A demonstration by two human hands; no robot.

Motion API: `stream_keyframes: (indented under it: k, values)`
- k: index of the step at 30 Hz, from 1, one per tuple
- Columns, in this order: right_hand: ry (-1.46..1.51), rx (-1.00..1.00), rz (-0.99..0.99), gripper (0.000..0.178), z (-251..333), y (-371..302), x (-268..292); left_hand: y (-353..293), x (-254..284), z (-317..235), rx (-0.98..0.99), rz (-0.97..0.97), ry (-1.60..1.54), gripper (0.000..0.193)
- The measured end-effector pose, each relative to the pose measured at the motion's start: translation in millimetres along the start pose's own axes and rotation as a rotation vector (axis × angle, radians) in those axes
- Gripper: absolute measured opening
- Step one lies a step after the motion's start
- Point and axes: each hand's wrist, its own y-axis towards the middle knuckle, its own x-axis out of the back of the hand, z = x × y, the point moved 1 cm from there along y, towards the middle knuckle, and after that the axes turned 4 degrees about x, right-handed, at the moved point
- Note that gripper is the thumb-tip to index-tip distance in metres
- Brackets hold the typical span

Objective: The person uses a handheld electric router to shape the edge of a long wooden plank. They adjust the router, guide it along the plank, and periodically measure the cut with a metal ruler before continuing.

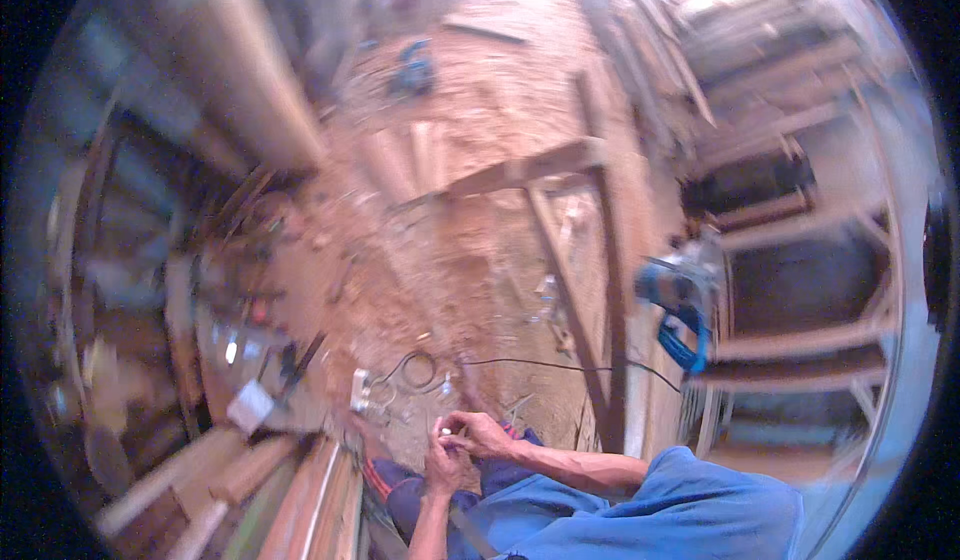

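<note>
My left hand (443, 466) and my right hand (482, 434) meet in front of my lap, fingers closed and fingertips together. Between them shows a small white thing (446, 432), too small and blurred to name. Which fingers grip it is hard to make out, since the two hands overlap there. Beyond my hands, on the ground, lie a white power socket block (359, 388) and a coil of dark cable (418, 369), both apart from my fingers.
A blue power tool (675, 305) rests at the right on a wooden bench, its cord (560, 364) crossing the ground. A wooden trestle frame (610, 290) stands ahead to the right. Planks (290, 500) lie at lower left. Another blue tool (412, 68) sits far off on sawdust-covered ground.
</note>
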Motion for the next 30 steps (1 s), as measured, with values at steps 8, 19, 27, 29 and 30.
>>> stream_keyframes:
  k: [8, 19, 27, 29, 30]
  values:
    - [0.057, 0.489, -0.665, 0.030, 66.2, -207.6, 265.3, 53.2, -153.9, -211.5, -0.178, 0.167, 0.405, 0.021]
    - [-0.088, 0.191, -1.023, 0.023, -52.1, -236.2, 604.1, 95.8, -376.4, -388.1, -0.647, -0.195, 0.442, 0.020]
    - [-0.134, 0.365, -0.405, 0.037, -60.8, -159.1, 645.9, 144.3, -463.3, -439.4, -0.588, -0.097, 0.649, 0.024]
    - [-0.163, 0.390, -0.372, 0.036, -57.7, -154.7, 649.6, 153.8, -470.2, -435.3, -0.492, -0.079, 0.649, 0.029]
    - [-0.178, 0.395, -0.372, 0.035, -56.9, -154.5, 651.6, 157.3, -472.2, -432.3, -0.425, -0.071, 0.654, 0.031]
